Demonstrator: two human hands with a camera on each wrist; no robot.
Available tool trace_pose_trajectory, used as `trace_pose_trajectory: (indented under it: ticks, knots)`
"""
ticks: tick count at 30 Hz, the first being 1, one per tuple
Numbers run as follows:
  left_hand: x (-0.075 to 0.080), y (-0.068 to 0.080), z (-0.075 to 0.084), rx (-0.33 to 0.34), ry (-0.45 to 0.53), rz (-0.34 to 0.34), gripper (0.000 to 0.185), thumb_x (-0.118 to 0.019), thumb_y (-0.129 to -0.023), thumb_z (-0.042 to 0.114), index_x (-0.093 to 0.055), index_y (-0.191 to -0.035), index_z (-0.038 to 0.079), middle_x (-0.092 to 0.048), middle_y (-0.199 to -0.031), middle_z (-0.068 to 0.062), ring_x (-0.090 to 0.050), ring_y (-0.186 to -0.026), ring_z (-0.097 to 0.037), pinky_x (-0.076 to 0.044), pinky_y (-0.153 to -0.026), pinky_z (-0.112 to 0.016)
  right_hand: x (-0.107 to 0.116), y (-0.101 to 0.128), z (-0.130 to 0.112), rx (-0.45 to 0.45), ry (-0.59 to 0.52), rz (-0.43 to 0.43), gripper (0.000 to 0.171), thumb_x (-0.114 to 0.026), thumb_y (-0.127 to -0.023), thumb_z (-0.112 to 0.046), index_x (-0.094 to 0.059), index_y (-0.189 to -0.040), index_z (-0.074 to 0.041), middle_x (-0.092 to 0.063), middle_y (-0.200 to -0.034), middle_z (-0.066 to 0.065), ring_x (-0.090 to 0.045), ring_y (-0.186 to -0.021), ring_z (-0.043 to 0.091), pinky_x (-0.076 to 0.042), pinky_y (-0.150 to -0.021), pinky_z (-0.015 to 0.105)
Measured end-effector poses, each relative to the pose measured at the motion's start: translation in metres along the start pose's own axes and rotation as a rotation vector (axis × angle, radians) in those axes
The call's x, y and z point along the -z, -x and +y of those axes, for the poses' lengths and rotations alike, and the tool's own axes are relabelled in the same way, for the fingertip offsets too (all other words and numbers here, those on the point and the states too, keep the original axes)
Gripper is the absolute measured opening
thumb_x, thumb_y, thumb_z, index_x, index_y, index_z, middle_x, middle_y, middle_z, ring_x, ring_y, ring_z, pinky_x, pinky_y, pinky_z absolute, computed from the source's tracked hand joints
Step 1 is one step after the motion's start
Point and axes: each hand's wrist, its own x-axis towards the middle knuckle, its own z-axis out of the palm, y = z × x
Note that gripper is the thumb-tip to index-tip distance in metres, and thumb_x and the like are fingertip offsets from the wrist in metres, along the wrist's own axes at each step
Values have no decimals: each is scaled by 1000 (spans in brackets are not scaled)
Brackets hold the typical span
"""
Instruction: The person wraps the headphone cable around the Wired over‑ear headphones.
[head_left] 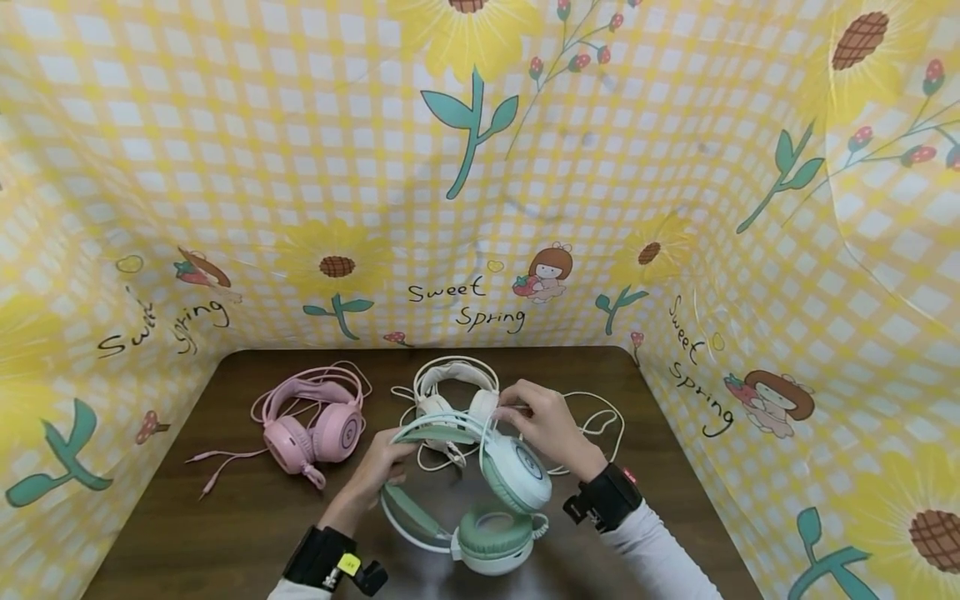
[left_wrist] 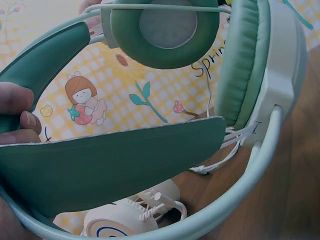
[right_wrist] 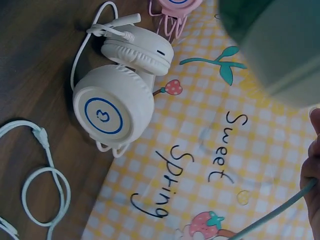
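Observation:
Mint-green headphones (head_left: 517, 479) with darker green pads are held up over the near middle of the table, tilted on their side. My left hand (head_left: 375, 471) grips the headband at its middle; in the left wrist view its fingers (left_wrist: 17, 102) curl around the padded green strap (left_wrist: 115, 167). At the upper ear cup my right hand (head_left: 543, 421) pinches the thin frame of the headband. The right wrist view shows only part of that hand (right_wrist: 312, 165) at the right edge, beside a thin green length, with a blurred ear cup (right_wrist: 285, 55) above.
White headphones (head_left: 485, 403) with a looped white cable (head_left: 611, 417) lie on the dark wooden table (head_left: 225, 533) behind the green pair. Pink headphones (head_left: 337, 429) lie to the left, their split plugs pointing left. A yellow checked cloth (head_left: 360, 150) walls the back and sides.

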Motion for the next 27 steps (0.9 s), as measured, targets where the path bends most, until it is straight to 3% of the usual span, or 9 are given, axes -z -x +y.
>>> trace_pose_trajectory:
  ticks: [5,7,9,13,18,24,27]
  knots:
    - [5,1,-3,-39,121,-67,25,-44,-97,0,-59,-82,14,-35,-60,7,-25,-44,-2,-28,-45,-15,1,7,8,-208,-115,-13,15,-79,-85,-22,-66,-91,-22,-64,-84,-11,-51,-63,4,-45,-55,23]
    - [6,2,-3,-44,163,-85,26,-43,-98,1,-60,-82,14,-39,-63,6,-27,-45,-2,-29,-46,-15,2,12,11,-252,-141,-24,14,-79,-86,-21,-66,-91,-22,-62,-80,-10,-46,-60,6,-41,-54,23]
    - [7,2,-3,-48,191,-96,27,-42,-98,2,-59,-80,15,-43,-66,5,-28,-47,-3,-30,-46,-15,2,16,16,-248,-164,-35,12,-77,-88,-15,-67,-92,-19,-61,-79,-8,-46,-60,7,-40,-54,23]
    - [8,3,-2,-49,228,-92,23,-45,-98,4,-59,-83,14,-42,-66,6,-28,-48,-2,-29,-45,-14,4,25,29,-154,-206,-32,14,-69,-89,4,-68,-98,-6,-65,-83,3,-57,-64,17,-47,-54,25]
    - [12,3,-1,-63,247,-94,20,-48,-98,6,-58,-83,14,-40,-66,6,-27,-49,-2,-27,-45,-13,10,32,44,-80,-129,-32,22,-65,-89,11,-70,-101,-5,-66,-89,6,-63,-72,25,-50,-61,23]
    - [19,7,-3,-121,306,-175,26,-39,-98,0,-54,-80,12,-37,-64,5,-22,-48,-5,-24,-45,-15,22,42,58,-144,-21,17,18,-67,-87,11,-71,-98,-3,-68,-87,7,-58,-68,12,-46,-58,23]
    - [22,8,-3,-146,367,-234,30,-35,-98,-2,-56,-81,12,-34,-64,6,-18,-48,-8,-21,-45,-16,29,45,60,-189,-34,66,13,-69,-86,9,-71,-97,0,-70,-87,10,-56,-66,7,-45,-56,22]
